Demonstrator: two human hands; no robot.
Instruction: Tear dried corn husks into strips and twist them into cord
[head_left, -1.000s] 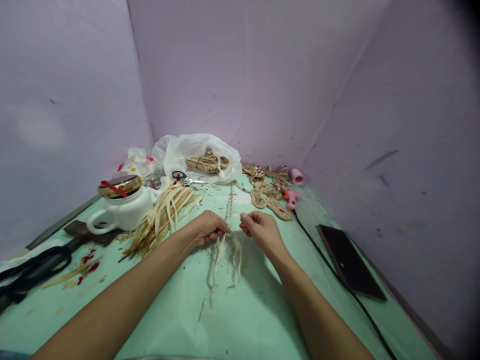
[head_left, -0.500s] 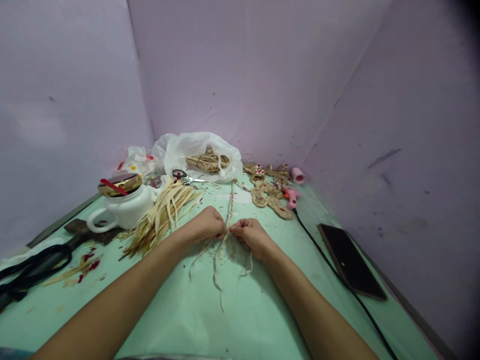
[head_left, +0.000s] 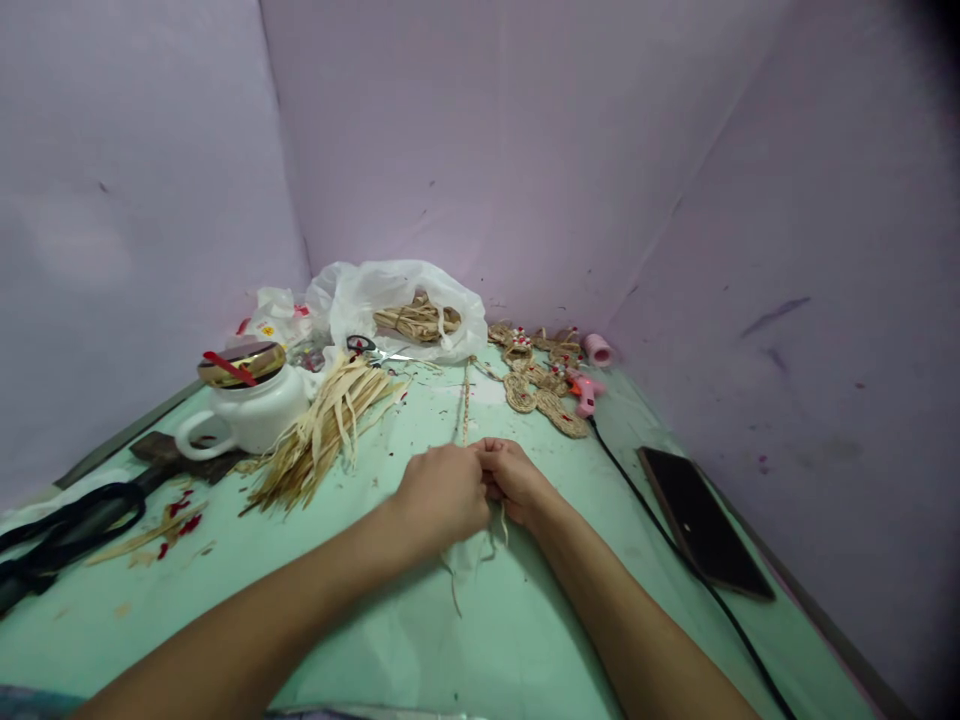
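A thin straw-coloured braid (head_left: 466,400) runs down the middle of the table toward me, its far end lying by the plastic bag. My left hand (head_left: 446,497) is closed over the near end of the braid, its back hiding the fingers and most of the strands. Close against it, my right hand (head_left: 514,480) pinches the strands between thumb and fingers. Loose fibre strands (head_left: 454,583) trail out below both hands onto the tabletop.
Left of my hands lie a bundle of dry fibre strips (head_left: 322,430), a white mug-like pot (head_left: 255,412) and large dark-handled shears (head_left: 67,530). A white plastic bag (head_left: 349,300), coiled woven pieces (head_left: 559,410), a pink glue gun (head_left: 585,392), its black cord and a phone (head_left: 705,520) stand beyond and right.
My left hand has moved right and toward me, turning so its back covers the braid's near end and the strands. My right hand stays nearly in place.
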